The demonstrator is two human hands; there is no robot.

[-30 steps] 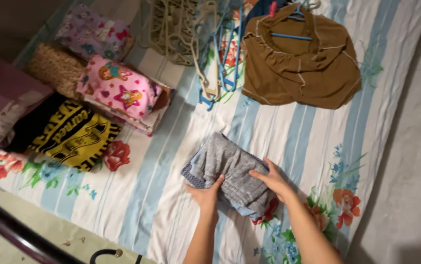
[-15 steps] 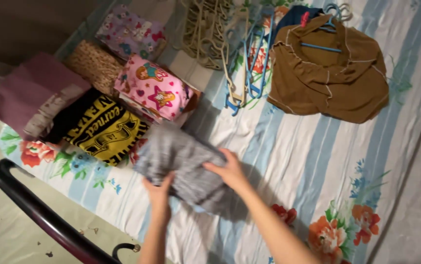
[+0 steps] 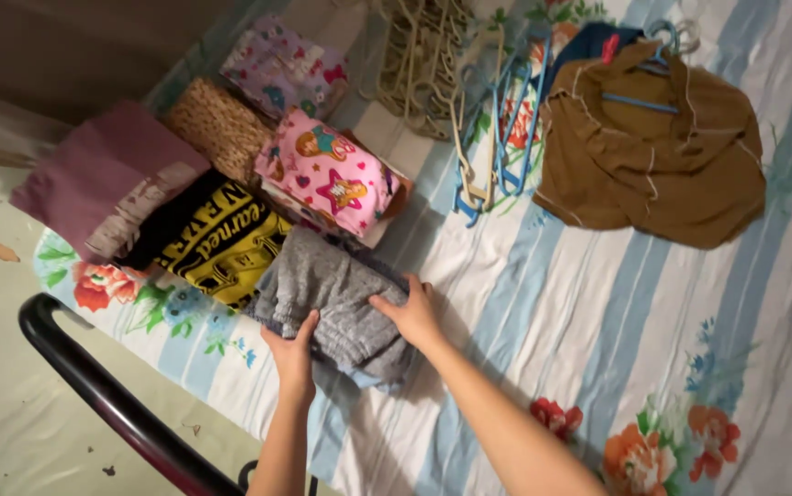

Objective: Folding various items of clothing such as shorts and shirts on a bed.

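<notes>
A folded grey garment (image 3: 327, 294) with a blue piece under it lies on the striped floral bedsheet (image 3: 598, 303), right next to the black-and-yellow folded shirt (image 3: 217, 241). My left hand (image 3: 293, 349) grips its near edge. My right hand (image 3: 410, 314) presses on its right side. Both forearms reach in from the bottom of the view.
A row of folded clothes lies at the left: a pink cartoon print (image 3: 332, 176), a brown knit (image 3: 217, 129), a mauve piece (image 3: 102, 179), a lilac print (image 3: 281, 69). Plastic hangers (image 3: 469, 110) and a brown garment on a blue hanger (image 3: 658, 138) lie beyond. A dark bed rail (image 3: 111, 395) runs below.
Both hands carried the grey folded garment from the middle of the bed leftward and set it down beside the black-and-yellow shirt. The view shifted with them.
</notes>
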